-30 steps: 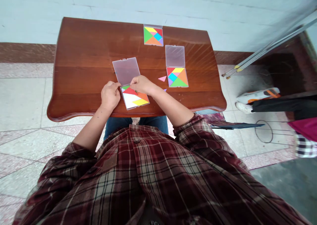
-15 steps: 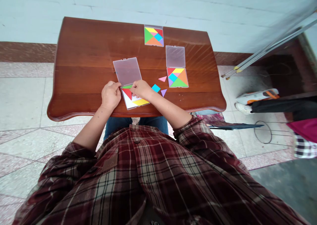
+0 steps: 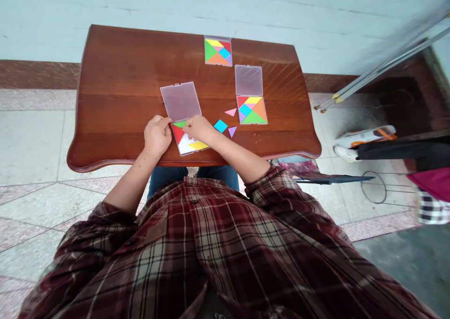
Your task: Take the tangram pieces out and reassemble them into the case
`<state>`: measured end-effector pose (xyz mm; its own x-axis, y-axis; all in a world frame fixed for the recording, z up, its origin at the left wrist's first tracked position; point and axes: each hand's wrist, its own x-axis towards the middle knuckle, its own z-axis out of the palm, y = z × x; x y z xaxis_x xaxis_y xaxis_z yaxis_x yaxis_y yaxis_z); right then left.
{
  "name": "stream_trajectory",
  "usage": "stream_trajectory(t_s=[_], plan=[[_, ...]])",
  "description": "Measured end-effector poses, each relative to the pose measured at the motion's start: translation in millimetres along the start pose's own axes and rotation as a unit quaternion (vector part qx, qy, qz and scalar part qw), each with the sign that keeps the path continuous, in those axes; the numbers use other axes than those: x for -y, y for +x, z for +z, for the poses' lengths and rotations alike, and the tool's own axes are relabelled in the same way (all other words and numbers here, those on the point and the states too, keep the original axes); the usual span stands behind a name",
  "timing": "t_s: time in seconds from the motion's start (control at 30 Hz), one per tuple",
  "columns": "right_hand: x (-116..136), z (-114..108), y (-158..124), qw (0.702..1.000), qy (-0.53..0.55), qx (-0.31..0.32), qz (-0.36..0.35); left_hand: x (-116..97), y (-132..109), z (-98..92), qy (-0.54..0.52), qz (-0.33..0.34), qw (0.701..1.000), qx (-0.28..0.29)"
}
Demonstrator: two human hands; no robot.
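An open tangram case (image 3: 183,145) lies at the table's near edge, its clear lid (image 3: 180,101) folded back. A green piece (image 3: 180,123), a red triangle (image 3: 177,133) and a yellow piece (image 3: 198,145) lie in its white tray. My left hand (image 3: 156,135) is curled against the tray's left edge. My right hand (image 3: 199,127) rests over the tray's right part, fingertips pinched on the pieces near the red triangle. Loose on the wood to the right lie a blue square (image 3: 220,125), a purple triangle (image 3: 232,131) and a pink triangle (image 3: 231,112).
A second open case with a full tangram (image 3: 251,109) and its lid (image 3: 248,79) sits right of centre. A third filled case (image 3: 218,51) lies at the far edge of the brown wooden table (image 3: 116,70). Metal poles, a shoe and cloth lie on the tiled floor at right.
My right hand has drawn back toward the tray's left, uncovering the blue square and purple triangle on the table. The orange piece seen earlier in the tray is now hidden. My left hand stayed put.
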<state>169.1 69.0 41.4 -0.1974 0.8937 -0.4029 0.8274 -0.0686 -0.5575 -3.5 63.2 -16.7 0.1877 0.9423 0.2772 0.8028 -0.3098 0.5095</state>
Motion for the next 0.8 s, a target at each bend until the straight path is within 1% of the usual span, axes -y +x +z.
stream_trajectory(t_s=[0.1,0.2,0.3,0.43,0.5,0.57,0.67,0.73,0.8], plan=[[-0.3,4.1,2.6,0.998,-0.057,-0.031,-0.020,0.6,0.4,1.3,-0.009,-0.001,1.000,0.000],[-0.1,5.9,3.3,0.995,-0.084,-0.050,-0.026,0.9,0.7,1.7,-0.016,0.000,1.000,-0.002],[-1.2,1.0,1.4,0.995,-0.083,-0.053,-0.027,1.2,0.4,1.6,-0.015,0.006,1.000,-0.007],[-6.9,-10.1,-6.0,0.993,-0.064,-0.095,-0.021,2.5,-0.4,2.3,-0.010,0.012,1.000,-0.012],[-9.9,-10.4,-10.2,0.993,-0.061,-0.098,-0.029,3.4,-0.4,3.0,-0.008,0.012,1.000,-0.013],[-11.7,-4.8,-12.9,0.992,-0.072,-0.079,-0.059,4.1,-0.2,3.5,-0.007,0.014,1.000,-0.014],[-11.8,9.5,-12.2,0.987,-0.103,-0.057,-0.111,4.1,0.2,3.4,-0.004,0.016,1.000,-0.013],[-10.4,17.4,-9.9,0.983,-0.117,-0.059,-0.130,3.7,0.3,2.8,-0.003,0.014,1.000,-0.010],[-8.7,20.4,-8.4,0.981,-0.120,-0.064,-0.137,3.1,0.5,2.0,-0.003,0.013,1.000,-0.009]])
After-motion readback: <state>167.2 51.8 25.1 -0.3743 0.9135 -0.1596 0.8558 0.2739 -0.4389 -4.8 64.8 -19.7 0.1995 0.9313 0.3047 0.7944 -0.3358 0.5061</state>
